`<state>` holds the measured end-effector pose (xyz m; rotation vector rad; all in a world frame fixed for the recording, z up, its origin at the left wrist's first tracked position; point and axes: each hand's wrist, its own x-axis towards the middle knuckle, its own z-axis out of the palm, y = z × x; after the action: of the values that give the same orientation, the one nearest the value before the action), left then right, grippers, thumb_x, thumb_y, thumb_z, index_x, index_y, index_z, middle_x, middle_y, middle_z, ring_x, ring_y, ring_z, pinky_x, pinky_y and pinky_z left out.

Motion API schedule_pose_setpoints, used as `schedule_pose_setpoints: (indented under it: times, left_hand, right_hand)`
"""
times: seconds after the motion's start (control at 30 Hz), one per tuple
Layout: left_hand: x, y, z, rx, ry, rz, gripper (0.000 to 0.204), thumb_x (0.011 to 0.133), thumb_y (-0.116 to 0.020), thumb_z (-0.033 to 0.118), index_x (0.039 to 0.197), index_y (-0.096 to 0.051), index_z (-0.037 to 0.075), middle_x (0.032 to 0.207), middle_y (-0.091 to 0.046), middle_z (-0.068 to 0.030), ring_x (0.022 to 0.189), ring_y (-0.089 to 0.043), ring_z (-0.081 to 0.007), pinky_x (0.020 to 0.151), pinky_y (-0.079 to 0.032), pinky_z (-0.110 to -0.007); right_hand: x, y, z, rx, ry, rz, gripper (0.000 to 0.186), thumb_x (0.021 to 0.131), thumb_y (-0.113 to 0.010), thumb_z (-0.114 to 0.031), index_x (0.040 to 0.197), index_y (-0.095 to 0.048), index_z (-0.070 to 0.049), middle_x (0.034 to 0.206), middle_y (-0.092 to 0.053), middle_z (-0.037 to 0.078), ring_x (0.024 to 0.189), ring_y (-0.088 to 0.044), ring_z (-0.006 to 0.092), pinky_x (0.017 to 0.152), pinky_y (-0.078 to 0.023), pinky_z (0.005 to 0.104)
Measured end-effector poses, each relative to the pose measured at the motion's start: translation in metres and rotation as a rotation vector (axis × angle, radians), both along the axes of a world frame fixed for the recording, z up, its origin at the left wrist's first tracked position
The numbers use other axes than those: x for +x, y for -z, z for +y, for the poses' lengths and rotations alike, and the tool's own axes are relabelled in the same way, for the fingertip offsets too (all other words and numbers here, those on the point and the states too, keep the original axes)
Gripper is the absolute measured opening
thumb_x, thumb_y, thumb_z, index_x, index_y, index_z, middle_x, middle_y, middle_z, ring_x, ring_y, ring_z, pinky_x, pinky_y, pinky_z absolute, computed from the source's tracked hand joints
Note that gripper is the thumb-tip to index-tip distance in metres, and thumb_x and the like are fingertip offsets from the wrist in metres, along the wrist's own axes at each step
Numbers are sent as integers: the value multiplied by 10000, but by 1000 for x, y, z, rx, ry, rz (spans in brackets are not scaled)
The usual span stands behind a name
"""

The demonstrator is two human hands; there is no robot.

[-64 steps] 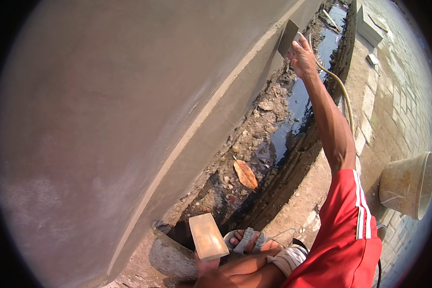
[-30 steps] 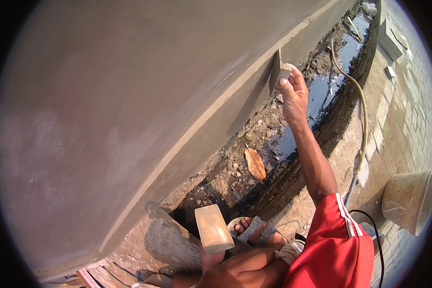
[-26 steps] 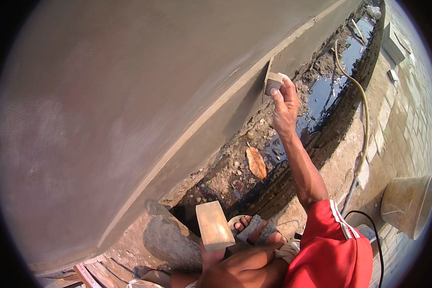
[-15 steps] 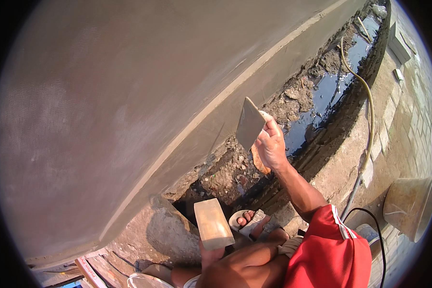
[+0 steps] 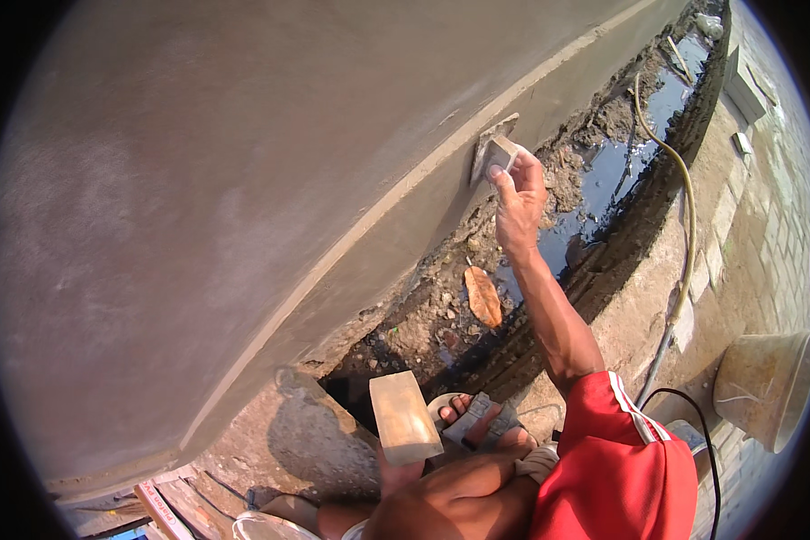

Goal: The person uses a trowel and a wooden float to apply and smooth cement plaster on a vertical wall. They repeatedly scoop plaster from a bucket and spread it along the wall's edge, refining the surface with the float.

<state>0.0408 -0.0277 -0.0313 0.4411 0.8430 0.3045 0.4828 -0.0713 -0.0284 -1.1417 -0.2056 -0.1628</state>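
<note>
My right hand (image 5: 520, 202) grips a plastering float (image 5: 502, 155), closed around its block-shaped handle. The float's thin plate lies against the lower band of the grey plastered wall (image 5: 198, 180), just below a raised ledge (image 5: 369, 222). Low in the view, my left hand (image 5: 400, 472) is mostly hidden beneath a pale rectangular board (image 5: 403, 416). Its fingers wrap the underside, and the board's broad face is turned up.
A muddy trench with dark water (image 5: 594, 193) runs along the wall's foot. A brown leaf (image 5: 483, 295) lies in it. Paving, a hose (image 5: 690, 216), a bucket (image 5: 765, 387) and grey blocks (image 5: 745, 85) are at right. A sandalled foot (image 5: 454, 409) rests beside the trench.
My right hand has moved farther away, up and slightly right. Its float, earlier held tilted off the wall, now meets the wall. The left hand and board have barely shifted.
</note>
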Motion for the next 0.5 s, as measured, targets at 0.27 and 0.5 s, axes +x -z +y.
schedule_pose_setpoints:
  times: [0.27,0.5]
  left_hand:
    - [-4,0,1,-2,-12,6,359,911,-503,222,1180,-492,-14,1082,-569,-124,966,-568,-248,839,-469,-386]
    - [0,4,2,-23,9,11,365,912,-499,229,1183,-489,-16,1086,-567,-127,970,-566,-251,844,-467,-388]
  right_hand:
    - [-69,5,-9,-279,-240,-212,379,857,-585,-13,1223,-486,-20,1075,-578,98,988,-555,157,863,-447,291]
    - [81,2,-67,80,-57,-29,407,908,-530,-89,1297,-442,-8,1101,-590,98,962,-571,156,824,-486,324]
